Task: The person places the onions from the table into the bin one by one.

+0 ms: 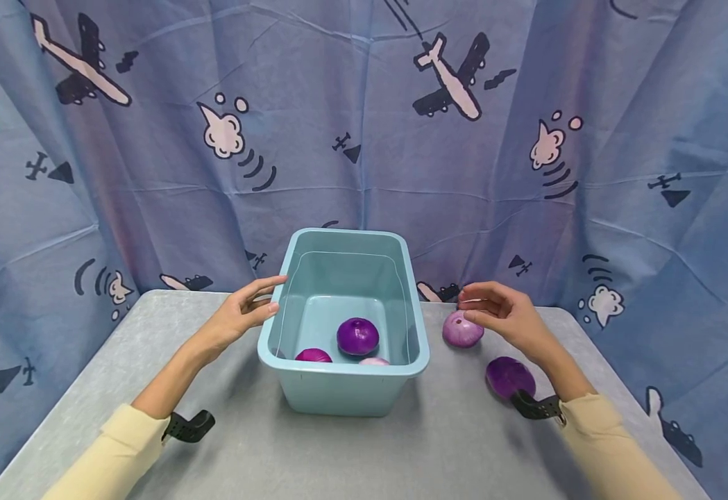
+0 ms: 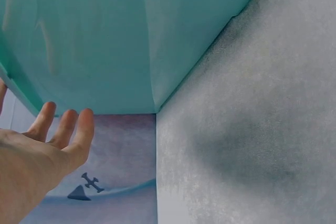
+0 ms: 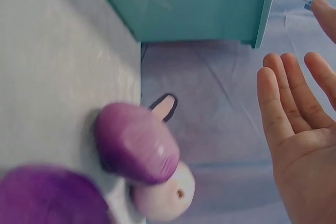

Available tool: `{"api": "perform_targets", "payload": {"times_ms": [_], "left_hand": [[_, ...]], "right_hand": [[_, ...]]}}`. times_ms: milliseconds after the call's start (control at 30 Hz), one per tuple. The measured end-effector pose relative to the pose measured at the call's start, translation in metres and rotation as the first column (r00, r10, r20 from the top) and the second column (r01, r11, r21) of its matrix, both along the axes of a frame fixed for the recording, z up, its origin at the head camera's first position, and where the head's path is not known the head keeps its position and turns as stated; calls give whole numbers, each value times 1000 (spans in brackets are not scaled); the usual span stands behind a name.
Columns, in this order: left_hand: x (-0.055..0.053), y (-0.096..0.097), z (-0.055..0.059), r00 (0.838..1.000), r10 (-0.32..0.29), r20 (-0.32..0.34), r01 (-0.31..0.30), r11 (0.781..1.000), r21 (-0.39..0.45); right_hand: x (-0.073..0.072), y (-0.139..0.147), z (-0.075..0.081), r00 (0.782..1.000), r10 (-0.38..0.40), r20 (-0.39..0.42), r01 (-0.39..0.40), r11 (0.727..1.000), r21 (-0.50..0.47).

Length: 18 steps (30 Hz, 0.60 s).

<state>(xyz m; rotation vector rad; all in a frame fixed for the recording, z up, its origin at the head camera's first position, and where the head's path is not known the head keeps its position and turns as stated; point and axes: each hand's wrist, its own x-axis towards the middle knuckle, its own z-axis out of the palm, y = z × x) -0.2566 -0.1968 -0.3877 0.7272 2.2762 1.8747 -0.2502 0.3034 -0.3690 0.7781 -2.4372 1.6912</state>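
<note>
Left hand (image 1: pixel 236 318) loosely spread and holding nothing, I have my fingertips at the left rim of the pale blue bin (image 1: pixel 341 390) in the head view; whether they touch it, I cannot tell. Inside sit a deep purple onion (image 1: pixel 358 336) and, partly hidden by the near wall, a magenta onion (image 1: pixel 314 355) and a pale pink onion (image 1: pixel 374 361). My right hand (image 1: pixel 506 316), fingers gently bent and gripping nothing, hovers near a mauve onion (image 1: pixel 461 332) on the grey table (image 1: pixel 339 451), right of the bin. A dark purple onion (image 1: pixel 509 375) lies nearer me, beside the black strap (image 1: pixel 535 405) on my right wrist. A plane-print curtain (image 1: pixel 364 139) hangs behind.

From my left wrist, the fingers stand apart at the bin's rim, with the curtain behind them and the table to one side.

From my right wrist, my fingers are extended, my palm bare and apart from the onions. The mauve onion, blurred, shows between the dark purple onion and a pale round shape (image 3: pixel 168 199) with a brown spot; whether that is a separate onion, I cannot tell.
</note>
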Motion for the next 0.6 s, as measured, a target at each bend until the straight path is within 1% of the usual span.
{"api": "perform_targets", "payload": {"times_ms": [167,600], "left_hand": [[0,-1,0,1000,1,4,-1,1000,-6],[1,0,1,1000,6,8,-6,1000,-18]], "right_hand": [[8,15,-6,999,-35,15,35,999,35],[28,58,-24,995,-101,-12,102,991,82]]}}
